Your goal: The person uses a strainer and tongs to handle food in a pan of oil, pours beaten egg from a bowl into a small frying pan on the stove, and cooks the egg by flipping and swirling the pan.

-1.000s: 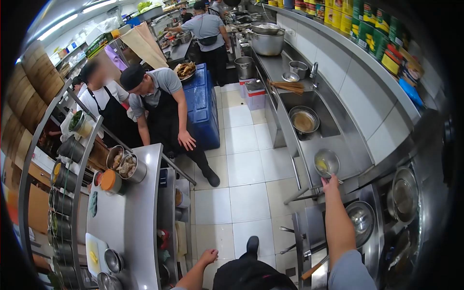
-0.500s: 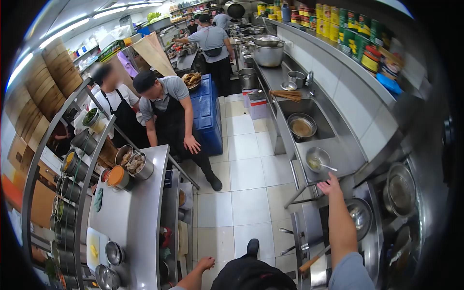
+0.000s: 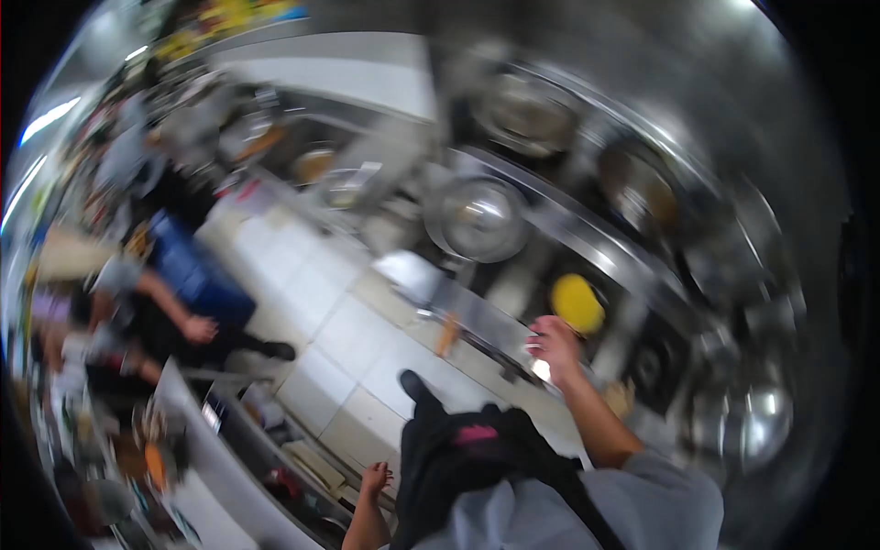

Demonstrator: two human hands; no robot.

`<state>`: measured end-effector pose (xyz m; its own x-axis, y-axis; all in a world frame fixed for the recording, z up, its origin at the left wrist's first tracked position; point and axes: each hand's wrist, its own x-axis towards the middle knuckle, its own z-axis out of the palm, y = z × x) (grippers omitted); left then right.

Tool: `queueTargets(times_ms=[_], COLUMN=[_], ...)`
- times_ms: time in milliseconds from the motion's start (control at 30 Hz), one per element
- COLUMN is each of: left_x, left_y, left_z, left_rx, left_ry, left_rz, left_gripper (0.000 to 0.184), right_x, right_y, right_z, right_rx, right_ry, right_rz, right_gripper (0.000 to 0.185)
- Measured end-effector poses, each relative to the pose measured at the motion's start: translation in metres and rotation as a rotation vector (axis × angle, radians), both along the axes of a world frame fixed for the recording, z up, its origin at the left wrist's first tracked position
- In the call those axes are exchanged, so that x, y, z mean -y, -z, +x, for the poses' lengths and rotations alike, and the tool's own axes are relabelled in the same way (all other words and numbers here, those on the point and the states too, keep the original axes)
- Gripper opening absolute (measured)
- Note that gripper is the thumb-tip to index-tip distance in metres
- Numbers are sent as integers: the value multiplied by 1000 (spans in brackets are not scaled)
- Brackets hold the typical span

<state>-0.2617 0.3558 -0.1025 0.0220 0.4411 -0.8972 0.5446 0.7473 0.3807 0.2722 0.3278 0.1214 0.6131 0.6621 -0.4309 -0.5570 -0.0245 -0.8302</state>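
My right hand (image 3: 554, 346) hangs over the front edge of the stove (image 3: 458, 307), fingers loosely bent and apart, with nothing visible in them. Just beyond it is a round, bright yellow thing (image 3: 578, 304), too blurred to name. A wide metal pan (image 3: 477, 218) sits farther along the stove, and a wooden handle (image 3: 447, 335) sticks out over the front. Down by my side, my left hand (image 3: 375, 478) hangs near the steel worktable's shelf, its fingers slightly curled and apart, apparently holding nothing. Motion blur softens the whole view.
Large metal pans (image 3: 527, 115) line the back of the stove. Two people (image 3: 128, 312) stand beside a blue bin (image 3: 197, 275). White floor tiles (image 3: 335, 344) run between the stove and the worktable (image 3: 215, 458). A bowl (image 3: 343, 188) rests by the sink.
My view has swung right, from the sink and aisle to the stove. My right hand has left the bowl by the sink and is now over the stove front. My left hand still hangs low.
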Motion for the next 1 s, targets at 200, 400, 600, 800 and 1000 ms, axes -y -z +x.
queueTargets(times_ms=[200, 400, 600, 800, 1000], left_x=[0, -35, -41, -14, -8], left_y=[-14, -24, -54, -37, 66], left_z=[14, 56, 98, 77, -22], left_rx=[68, -40, 77, 49, 125], left_ry=[99, 489, 366, 464, 379], left_rz=[15, 166, 255, 278, 151], left_gripper=[29, 31, 33, 31, 30], right_x=[138, 104, 35, 28, 36], right_y=[112, 182, 190, 177, 193], right_z=[-34, -18, 0, -6, -13], right_rx=[-343, -575, -650, -345, -3], right_ry=[253, 164, 226, 348, 451], right_rz=[-432, -234, -59, -251, -368], right_gripper=[21, 36, 40, 47, 52])
